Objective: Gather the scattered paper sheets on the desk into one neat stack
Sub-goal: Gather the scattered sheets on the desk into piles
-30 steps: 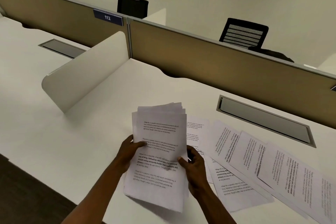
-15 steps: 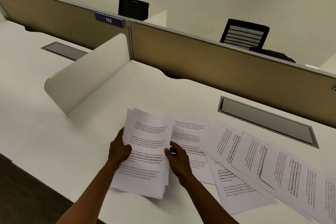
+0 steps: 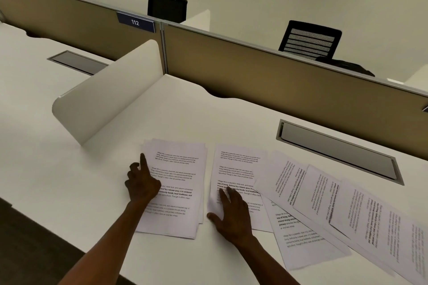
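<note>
Head view: the gathered stack point(image 3: 178, 183) lay flat on the white counter point(image 3: 69, 169) at 6 o'clock. The left hand point(image 3: 141, 186) rested on its left edge, index finger extended, grasping nothing. The right hand point(image 3: 231, 215) lay released, fingers spread, on a loose sheet point(image 3: 236, 176); scattered sheets point(image 3: 335, 210) fanned toward 4 o'clock.

Left side: the white divider point(image 3: 108, 97) stands upright on my desk point(image 3: 185, 118), walling off passage leftward.
Far side: the tan partition point(image 3: 278, 76) runs along the back edge, so I can't reach beyond it.
Open room: bare desk lies between divider, partition and the stack point(image 3: 178, 183).
Right side: scattered sheets point(image 3: 324, 203) overlap across the surface below the cable tray point(image 3: 335, 148).
Gap: a narrow strip of bare desk separates stack from sheets.
</note>
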{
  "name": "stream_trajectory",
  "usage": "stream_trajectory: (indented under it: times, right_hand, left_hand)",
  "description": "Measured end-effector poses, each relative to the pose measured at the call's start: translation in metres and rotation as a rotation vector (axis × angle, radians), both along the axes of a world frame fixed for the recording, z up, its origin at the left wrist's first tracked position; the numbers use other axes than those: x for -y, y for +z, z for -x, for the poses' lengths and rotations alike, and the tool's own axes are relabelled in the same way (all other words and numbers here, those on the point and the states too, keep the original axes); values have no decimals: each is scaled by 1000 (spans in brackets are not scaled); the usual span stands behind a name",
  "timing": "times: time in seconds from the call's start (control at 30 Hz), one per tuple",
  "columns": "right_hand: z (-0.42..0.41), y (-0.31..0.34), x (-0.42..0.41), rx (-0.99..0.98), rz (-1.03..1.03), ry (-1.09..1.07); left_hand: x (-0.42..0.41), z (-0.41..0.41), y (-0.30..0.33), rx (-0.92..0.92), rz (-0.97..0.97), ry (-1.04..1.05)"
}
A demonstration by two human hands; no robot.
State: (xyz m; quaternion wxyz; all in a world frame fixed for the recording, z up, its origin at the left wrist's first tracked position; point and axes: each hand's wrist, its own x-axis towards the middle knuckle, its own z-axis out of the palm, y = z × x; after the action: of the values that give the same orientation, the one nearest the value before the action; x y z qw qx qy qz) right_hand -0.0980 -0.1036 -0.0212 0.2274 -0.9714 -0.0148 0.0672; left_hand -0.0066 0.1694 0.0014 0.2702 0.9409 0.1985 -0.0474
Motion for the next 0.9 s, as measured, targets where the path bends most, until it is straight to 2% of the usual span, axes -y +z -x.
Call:
stream_trajectory:
  times: [0.07, 0.17, 0.27, 0.33, 0.4, 0.5, 0.63, 0.7, 0.9]
  right_hand:
    - [-1, -2, 0, 56, 6, -23]
    - [-5, -2, 3, 142, -45, -92]
    - [-10, 9, 6, 177, -184, -194]
    - [-13, 19, 8, 170, -303, -278]
    - [-13, 28, 9, 177, -398, -346]
    - [-7, 32, 8, 190, -498, -336]
    - [6, 27, -5, 192, -552, -271]
    - [12, 24, -13, 187, -556, -203]
    - [17, 33, -19, 137, -541, -40]
  left_hand:
    - [5, 1, -2, 38, -84, -1]
    - [19, 7, -3, 222, -44, -11]
    - [44, 19, 0, 329, 94, -79]
    - [65, 28, 12, 335, 295, -102]
    - [86, 37, 27, 252, 509, -114]
    - [112, 42, 36, 25, 665, -170]
    - [126, 32, 47, -247, 1086, -56]
    - [128, 27, 50, -264, 1104, -26]
    - [104, 24, 44, -65, 828, -44]
